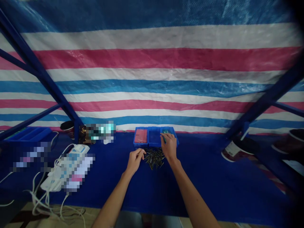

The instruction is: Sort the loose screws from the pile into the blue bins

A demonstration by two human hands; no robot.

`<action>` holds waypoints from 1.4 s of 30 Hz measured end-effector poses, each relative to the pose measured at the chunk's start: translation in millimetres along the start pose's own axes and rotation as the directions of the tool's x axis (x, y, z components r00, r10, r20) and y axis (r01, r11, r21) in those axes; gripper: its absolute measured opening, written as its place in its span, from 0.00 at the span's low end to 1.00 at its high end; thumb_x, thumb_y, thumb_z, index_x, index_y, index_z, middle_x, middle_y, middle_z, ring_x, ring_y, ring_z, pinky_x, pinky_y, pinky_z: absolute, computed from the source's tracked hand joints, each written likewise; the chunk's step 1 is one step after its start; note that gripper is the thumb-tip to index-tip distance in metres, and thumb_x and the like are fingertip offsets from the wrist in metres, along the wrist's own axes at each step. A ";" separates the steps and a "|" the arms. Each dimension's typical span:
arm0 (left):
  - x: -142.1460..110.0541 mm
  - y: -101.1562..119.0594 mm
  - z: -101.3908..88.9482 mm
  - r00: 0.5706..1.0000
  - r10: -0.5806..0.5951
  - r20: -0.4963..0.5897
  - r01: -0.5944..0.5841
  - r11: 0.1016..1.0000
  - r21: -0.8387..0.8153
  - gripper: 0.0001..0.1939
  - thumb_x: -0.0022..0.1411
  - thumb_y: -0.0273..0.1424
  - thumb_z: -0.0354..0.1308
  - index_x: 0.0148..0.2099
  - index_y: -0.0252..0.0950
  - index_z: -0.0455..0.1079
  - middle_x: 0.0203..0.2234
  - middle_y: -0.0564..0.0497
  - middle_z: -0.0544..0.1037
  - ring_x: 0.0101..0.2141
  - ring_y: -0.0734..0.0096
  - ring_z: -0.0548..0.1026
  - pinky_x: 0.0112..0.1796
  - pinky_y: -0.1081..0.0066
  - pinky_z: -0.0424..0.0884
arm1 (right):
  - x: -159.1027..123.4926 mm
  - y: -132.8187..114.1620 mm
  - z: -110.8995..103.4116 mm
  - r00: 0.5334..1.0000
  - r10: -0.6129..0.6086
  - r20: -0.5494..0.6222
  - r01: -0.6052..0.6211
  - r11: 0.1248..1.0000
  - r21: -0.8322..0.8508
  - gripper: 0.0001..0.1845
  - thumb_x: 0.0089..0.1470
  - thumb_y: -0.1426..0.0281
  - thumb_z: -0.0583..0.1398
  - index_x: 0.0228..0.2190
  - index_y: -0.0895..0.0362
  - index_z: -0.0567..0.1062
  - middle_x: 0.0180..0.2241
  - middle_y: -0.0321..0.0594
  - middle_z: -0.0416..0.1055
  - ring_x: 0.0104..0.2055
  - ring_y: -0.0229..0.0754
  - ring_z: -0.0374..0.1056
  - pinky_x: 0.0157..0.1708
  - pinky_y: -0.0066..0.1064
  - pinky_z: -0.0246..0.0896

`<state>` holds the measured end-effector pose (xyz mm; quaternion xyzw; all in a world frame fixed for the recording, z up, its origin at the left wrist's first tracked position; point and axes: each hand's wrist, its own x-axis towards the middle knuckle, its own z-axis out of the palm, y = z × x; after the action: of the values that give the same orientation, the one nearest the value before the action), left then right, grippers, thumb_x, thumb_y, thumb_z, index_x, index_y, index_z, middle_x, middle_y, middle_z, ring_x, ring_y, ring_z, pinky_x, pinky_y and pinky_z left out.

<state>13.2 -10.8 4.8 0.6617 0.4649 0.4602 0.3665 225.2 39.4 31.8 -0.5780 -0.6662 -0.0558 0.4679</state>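
Observation:
A loose pile of small, thin, dark metal pieces (155, 157), pointed like screws or bits, lies on the blue table. My left hand (135, 161) rests at the pile's left edge, its fingers curled together; whether anything is between them is too small to see. Behind the pile stands a blue tray (155, 136) with three compartments. Pink packets (141, 136) fill its left one. Over the right compartment, my right hand (169, 146) bends its fingers downward in a pinch. Something green shows beside those fingertips, and what they grip is hidden.
White power strips (65, 167) with tangled cables lie to the left. Another blue tray (30, 134) and a dark cup (68, 128) stand farther left. Dark red tubs (239, 148) are on the right. Blue metal posts (263, 98) frame a striped tarp (166, 60) behind the table.

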 end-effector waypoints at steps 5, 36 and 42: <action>1.0 -2.2 0.4 1.000 0.015 -0.012 -0.014 0.999 0.041 0.19 0.68 0.42 0.53 0.36 0.33 0.75 0.18 0.55 0.70 0.21 0.75 0.66 0.25 0.76 0.59 | -34.1 17.2 -12.5 0.986 -0.051 0.156 0.027 0.989 0.149 0.13 0.65 0.67 0.54 0.38 0.55 0.79 0.35 0.44 0.76 0.39 0.49 0.70 0.43 0.40 0.62; 1.2 -1.5 1.1 0.999 0.005 0.035 -0.007 0.998 0.056 0.15 0.65 0.40 0.57 0.33 0.33 0.73 0.17 0.56 0.70 0.20 0.76 0.66 0.27 0.77 0.61 | -72.3 28.9 -40.9 0.843 0.079 0.531 -0.175 0.976 0.132 0.09 0.60 0.63 0.59 0.38 0.51 0.78 0.34 0.37 0.76 0.34 0.43 0.71 0.35 0.32 0.59; 1.6 -0.4 0.5 1.000 0.000 0.026 -0.002 0.998 0.061 0.15 0.65 0.40 0.57 0.33 0.33 0.73 0.16 0.56 0.70 0.20 0.76 0.65 0.27 0.77 0.60 | -68.6 34.6 -45.8 0.800 0.085 0.594 -0.278 0.930 0.241 0.09 0.57 0.61 0.62 0.34 0.53 0.79 0.30 0.36 0.74 0.29 0.40 0.66 0.32 0.30 0.58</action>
<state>13.7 -9.2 4.7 0.6787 0.4736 0.4374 0.3518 272.0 -26.7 -6.1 -0.5469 -0.7167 0.2737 0.3351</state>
